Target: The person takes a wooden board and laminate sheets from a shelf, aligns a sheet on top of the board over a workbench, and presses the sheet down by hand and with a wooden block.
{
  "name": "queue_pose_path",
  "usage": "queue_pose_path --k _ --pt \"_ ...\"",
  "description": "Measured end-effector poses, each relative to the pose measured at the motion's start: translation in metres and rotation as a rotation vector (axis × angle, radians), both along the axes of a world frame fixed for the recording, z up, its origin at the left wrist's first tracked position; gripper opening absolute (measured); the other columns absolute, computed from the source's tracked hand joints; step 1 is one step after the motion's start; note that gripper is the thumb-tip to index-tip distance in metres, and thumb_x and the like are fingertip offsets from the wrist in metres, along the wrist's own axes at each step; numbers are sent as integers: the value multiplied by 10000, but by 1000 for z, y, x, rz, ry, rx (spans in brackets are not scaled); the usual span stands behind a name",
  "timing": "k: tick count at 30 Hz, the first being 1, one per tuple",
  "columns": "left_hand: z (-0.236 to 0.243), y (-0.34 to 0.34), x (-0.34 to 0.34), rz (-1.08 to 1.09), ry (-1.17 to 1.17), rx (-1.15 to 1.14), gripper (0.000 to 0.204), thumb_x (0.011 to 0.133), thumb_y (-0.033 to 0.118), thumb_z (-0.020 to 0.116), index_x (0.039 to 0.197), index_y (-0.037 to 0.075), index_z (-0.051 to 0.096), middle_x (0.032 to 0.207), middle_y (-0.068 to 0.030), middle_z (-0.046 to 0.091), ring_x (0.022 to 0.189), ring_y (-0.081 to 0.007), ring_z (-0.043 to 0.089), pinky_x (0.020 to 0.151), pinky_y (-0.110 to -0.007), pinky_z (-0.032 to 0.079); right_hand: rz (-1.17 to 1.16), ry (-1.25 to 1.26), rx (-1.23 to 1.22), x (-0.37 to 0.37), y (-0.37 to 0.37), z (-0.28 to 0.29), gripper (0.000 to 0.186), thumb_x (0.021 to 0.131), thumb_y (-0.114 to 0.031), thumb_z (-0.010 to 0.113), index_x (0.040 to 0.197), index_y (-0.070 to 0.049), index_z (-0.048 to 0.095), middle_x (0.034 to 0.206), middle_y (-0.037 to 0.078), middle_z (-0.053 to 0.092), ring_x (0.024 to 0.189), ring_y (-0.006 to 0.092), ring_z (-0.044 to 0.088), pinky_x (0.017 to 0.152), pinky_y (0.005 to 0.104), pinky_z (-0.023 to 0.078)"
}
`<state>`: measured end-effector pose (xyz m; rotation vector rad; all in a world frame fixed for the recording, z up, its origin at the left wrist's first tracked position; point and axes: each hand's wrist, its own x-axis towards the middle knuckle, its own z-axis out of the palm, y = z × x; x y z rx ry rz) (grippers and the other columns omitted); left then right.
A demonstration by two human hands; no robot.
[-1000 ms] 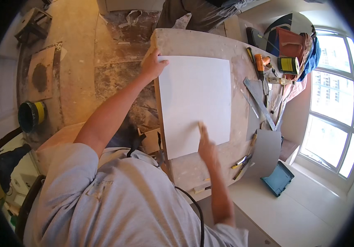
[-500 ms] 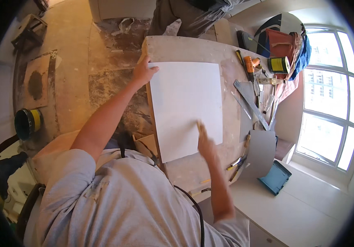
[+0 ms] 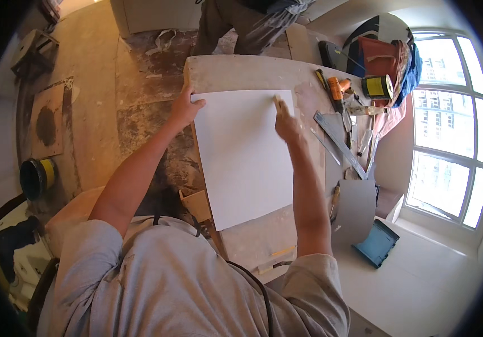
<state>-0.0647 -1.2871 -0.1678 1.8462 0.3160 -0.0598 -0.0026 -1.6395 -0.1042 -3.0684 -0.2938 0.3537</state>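
A white rectangular board [image 3: 244, 163] lies flat on the worn wooden bench. My left hand [image 3: 186, 109] grips its far left corner, thumb on top, with the other fingers down over the edge and partly hidden. Over the far right corner of the board, my right hand [image 3: 289, 128] is closed on a small pale tan tool [image 3: 278, 99]. That tool's tip is at the board's face. Its kind is too small and blurred to make out, and most of it is hidden in the hand.
Right of the board lie an orange drill [image 3: 337, 92], a metal straightedge [image 3: 339, 143] and a tin [image 3: 377, 87]. A grey sheet [image 3: 356, 208] and a teal tray [image 3: 377, 242] are nearer me. Beyond the bench [image 3: 236, 70] stands another person [image 3: 247, 28]. A black bucket [image 3: 32, 178] sits at left.
My right hand has moved from the near part of the board to its far right corner, carrying the tan tool. The left hand keeps its hold on the board; the view has shifted slightly.
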Motion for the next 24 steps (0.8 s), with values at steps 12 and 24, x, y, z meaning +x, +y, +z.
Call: queue_pose_path --k 12,24 --pt "2 21 -2 9 -11 67 465 851 265 768 1159 17 522 1098 -228 665 1012 -369 675 844 -431 520 319 -193 278 -96 -69 5 683 959 -7 432 1604 -136 246 1382 183 600 948 470 681 791 502 567" --pt "-26 17 -1 -35 20 46 513 835 281 790 1194 20 534 1041 -188 667 944 -328 678 819 -428 524 -75 164 31 -145 -101 7 637 1004 -122 477 1596 -177 249 1362 282 568 1060 486 646 866 560 535"
